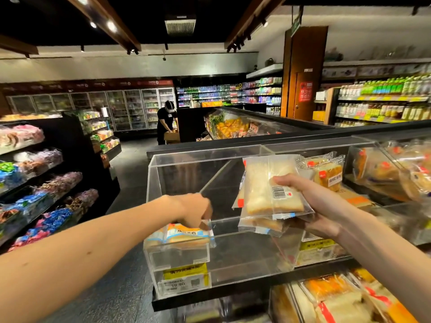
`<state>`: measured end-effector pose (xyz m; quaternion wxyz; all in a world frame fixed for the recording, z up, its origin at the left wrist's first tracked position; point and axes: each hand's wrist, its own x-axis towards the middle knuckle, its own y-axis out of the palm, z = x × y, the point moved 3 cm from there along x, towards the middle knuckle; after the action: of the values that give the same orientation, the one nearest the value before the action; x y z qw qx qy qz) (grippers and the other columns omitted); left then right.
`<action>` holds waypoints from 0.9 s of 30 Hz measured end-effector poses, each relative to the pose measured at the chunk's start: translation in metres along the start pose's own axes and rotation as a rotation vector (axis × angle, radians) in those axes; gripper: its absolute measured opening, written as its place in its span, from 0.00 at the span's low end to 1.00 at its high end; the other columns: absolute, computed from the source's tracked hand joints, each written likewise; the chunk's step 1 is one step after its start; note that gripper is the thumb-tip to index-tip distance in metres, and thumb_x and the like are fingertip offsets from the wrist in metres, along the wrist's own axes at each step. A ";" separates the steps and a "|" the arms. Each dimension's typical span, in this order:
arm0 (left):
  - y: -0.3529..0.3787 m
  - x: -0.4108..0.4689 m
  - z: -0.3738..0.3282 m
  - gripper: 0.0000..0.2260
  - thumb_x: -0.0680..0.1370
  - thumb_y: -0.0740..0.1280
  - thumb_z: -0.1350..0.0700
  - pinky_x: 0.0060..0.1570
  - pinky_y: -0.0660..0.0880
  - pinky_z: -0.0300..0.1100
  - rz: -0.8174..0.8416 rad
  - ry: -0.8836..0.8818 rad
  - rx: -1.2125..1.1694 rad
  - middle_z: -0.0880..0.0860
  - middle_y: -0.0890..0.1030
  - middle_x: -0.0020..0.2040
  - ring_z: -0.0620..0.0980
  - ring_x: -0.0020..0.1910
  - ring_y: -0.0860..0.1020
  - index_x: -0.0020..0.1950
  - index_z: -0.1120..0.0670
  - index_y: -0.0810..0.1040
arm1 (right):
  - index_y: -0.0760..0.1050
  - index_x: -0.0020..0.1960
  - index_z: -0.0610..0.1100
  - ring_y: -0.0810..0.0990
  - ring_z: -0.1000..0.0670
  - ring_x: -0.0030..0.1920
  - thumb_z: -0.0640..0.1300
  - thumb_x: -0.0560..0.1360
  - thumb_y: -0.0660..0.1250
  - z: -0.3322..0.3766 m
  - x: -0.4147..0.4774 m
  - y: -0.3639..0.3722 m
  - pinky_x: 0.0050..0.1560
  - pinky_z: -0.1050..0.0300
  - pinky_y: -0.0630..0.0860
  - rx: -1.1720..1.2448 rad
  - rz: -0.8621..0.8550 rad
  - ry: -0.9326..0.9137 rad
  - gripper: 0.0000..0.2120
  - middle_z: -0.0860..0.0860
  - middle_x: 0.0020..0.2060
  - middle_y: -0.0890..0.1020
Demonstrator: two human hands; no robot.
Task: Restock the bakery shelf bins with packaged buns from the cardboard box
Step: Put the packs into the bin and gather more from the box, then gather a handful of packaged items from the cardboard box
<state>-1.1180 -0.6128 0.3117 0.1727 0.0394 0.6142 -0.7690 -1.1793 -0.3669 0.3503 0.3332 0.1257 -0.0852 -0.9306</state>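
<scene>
A clear acrylic shelf bin (154,173) stands at the left end of the bakery shelf, mostly bare inside. My left hand (198,210) reaches down into its front, fingers curled on a packaged bun with an orange and white label (184,236) lying at the bin's front left. My right hand (312,206) holds a stack of several clear-wrapped white bread packs (268,190) above the bin's right side, thumb on the barcode. The cardboard box is out of view.
Neighbouring bins (377,173) to the right hold wrapped buns. More bread packs (338,299) fill the shelf below. Yellow price tags (184,273) hang on the shelf front. A candy rack (42,183) lines the aisle's left; a person (166,122) works far back.
</scene>
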 end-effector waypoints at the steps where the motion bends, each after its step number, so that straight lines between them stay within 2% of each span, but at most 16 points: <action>1: -0.021 -0.012 -0.006 0.08 0.78 0.66 0.54 0.51 0.78 0.47 -0.210 0.070 -0.117 0.53 0.83 0.52 0.53 0.48 0.80 0.55 0.52 0.80 | 0.77 0.62 0.41 0.81 0.38 0.59 0.46 0.62 0.75 0.000 -0.002 0.001 0.65 0.35 0.73 0.007 -0.003 -0.004 0.30 0.40 0.54 0.85; 3: -0.060 -0.048 -0.020 0.06 0.78 0.65 0.57 0.49 0.76 0.45 -0.667 0.164 -0.337 0.47 0.82 0.45 0.44 0.44 0.78 0.52 0.52 0.81 | 0.77 0.61 0.41 0.82 0.38 0.58 0.46 0.62 0.75 0.001 -0.005 0.003 0.65 0.36 0.74 0.021 0.001 -0.006 0.28 0.40 0.53 0.85; 4: -0.071 -0.064 -0.026 0.06 0.79 0.66 0.56 0.48 0.75 0.41 -0.833 0.220 -0.445 0.45 0.81 0.46 0.41 0.44 0.77 0.53 0.51 0.80 | 0.77 0.61 0.41 0.82 0.38 0.59 0.46 0.63 0.74 0.001 -0.006 0.005 0.65 0.36 0.73 0.030 0.008 -0.005 0.27 0.40 0.52 0.85; 5: -0.078 -0.080 -0.033 0.08 0.79 0.66 0.53 0.49 0.73 0.39 -0.891 0.280 -0.559 0.45 0.80 0.49 0.40 0.47 0.77 0.57 0.50 0.79 | 0.77 0.62 0.41 0.81 0.38 0.60 0.45 0.65 0.73 0.001 -0.007 0.009 0.66 0.36 0.73 0.038 0.023 -0.001 0.26 0.40 0.53 0.85; 6: -0.080 -0.088 -0.041 0.14 0.79 0.66 0.47 0.54 0.73 0.38 -0.869 0.333 -0.630 0.45 0.78 0.57 0.41 0.55 0.76 0.63 0.48 0.76 | 0.77 0.63 0.41 0.80 0.37 0.61 0.45 0.68 0.72 0.001 -0.008 0.012 0.67 0.35 0.71 0.048 0.049 -0.003 0.24 0.39 0.54 0.84; 8: -0.082 -0.103 -0.061 0.30 0.76 0.67 0.36 0.67 0.68 0.41 -0.711 0.411 -0.638 0.44 0.68 0.72 0.40 0.69 0.67 0.75 0.43 0.65 | 0.77 0.64 0.41 0.79 0.36 0.63 0.47 0.74 0.70 0.001 -0.011 0.020 0.68 0.34 0.69 0.085 0.095 -0.007 0.21 0.38 0.57 0.83; 10: -0.076 -0.101 -0.072 0.42 0.70 0.70 0.32 0.76 0.57 0.44 -0.608 0.414 -0.543 0.43 0.58 0.78 0.41 0.76 0.57 0.79 0.40 0.54 | 0.79 0.61 0.41 0.80 0.37 0.61 0.52 0.76 0.68 0.001 -0.013 0.025 0.67 0.36 0.71 0.153 0.115 -0.011 0.19 0.38 0.56 0.83; 12: -0.069 -0.099 -0.076 0.47 0.67 0.72 0.31 0.77 0.53 0.43 -0.633 0.383 -0.456 0.44 0.55 0.79 0.41 0.77 0.52 0.79 0.40 0.52 | 0.80 0.59 0.41 0.82 0.39 0.58 0.60 0.77 0.65 0.000 -0.016 0.028 0.63 0.39 0.74 0.194 0.114 -0.022 0.24 0.38 0.55 0.84; 14: -0.067 -0.101 -0.073 0.45 0.66 0.74 0.33 0.73 0.59 0.39 -0.729 0.361 -0.449 0.44 0.61 0.76 0.40 0.74 0.59 0.78 0.44 0.59 | 0.79 0.60 0.40 0.84 0.39 0.54 0.65 0.76 0.61 -0.001 -0.017 0.028 0.57 0.40 0.79 0.223 0.126 -0.025 0.30 0.39 0.53 0.85; 16: -0.067 -0.105 -0.072 0.42 0.67 0.75 0.35 0.67 0.63 0.36 -0.792 0.368 -0.430 0.44 0.66 0.73 0.40 0.69 0.65 0.75 0.46 0.63 | 0.77 0.61 0.40 0.86 0.39 0.50 0.66 0.76 0.59 -0.001 -0.017 0.024 0.50 0.41 0.82 0.265 0.103 -0.042 0.31 0.39 0.52 0.85; 19: -0.063 -0.110 -0.078 0.35 0.71 0.75 0.40 0.60 0.67 0.37 -0.817 0.386 -0.298 0.46 0.69 0.70 0.43 0.62 0.69 0.73 0.47 0.64 | 0.76 0.64 0.41 0.83 0.36 0.57 0.68 0.75 0.58 -0.001 -0.017 0.019 0.57 0.37 0.78 0.271 0.077 -0.058 0.34 0.37 0.56 0.83; 21: -0.063 -0.114 -0.080 0.30 0.74 0.73 0.47 0.58 0.71 0.41 -0.820 0.371 -0.295 0.46 0.71 0.68 0.45 0.59 0.72 0.72 0.45 0.64 | 0.77 0.65 0.41 0.81 0.35 0.59 0.66 0.76 0.59 -0.003 -0.020 0.016 0.61 0.35 0.75 0.281 0.054 -0.044 0.32 0.37 0.57 0.83; 24: -0.068 -0.120 -0.078 0.22 0.73 0.66 0.46 0.49 0.74 0.44 -0.795 0.349 -0.499 0.45 0.79 0.57 0.45 0.50 0.76 0.67 0.44 0.68 | 0.75 0.67 0.40 0.80 0.37 0.61 0.58 0.80 0.61 -0.004 -0.022 0.009 0.60 0.35 0.77 0.287 0.032 -0.049 0.25 0.36 0.58 0.82; 27: -0.072 -0.118 -0.065 0.12 0.72 0.62 0.47 0.45 0.75 0.46 -0.841 0.204 -0.792 0.47 0.82 0.42 0.44 0.42 0.77 0.53 0.48 0.77 | 0.77 0.63 0.42 0.85 0.42 0.52 0.53 0.80 0.65 0.001 -0.022 -0.002 0.53 0.40 0.81 0.224 -0.089 -0.078 0.18 0.40 0.50 0.86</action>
<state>-1.0397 -0.5116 0.3951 -0.2055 -0.2016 0.8312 -0.4757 -1.1646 -0.3515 0.3544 0.2720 0.1294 -0.1960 -0.9332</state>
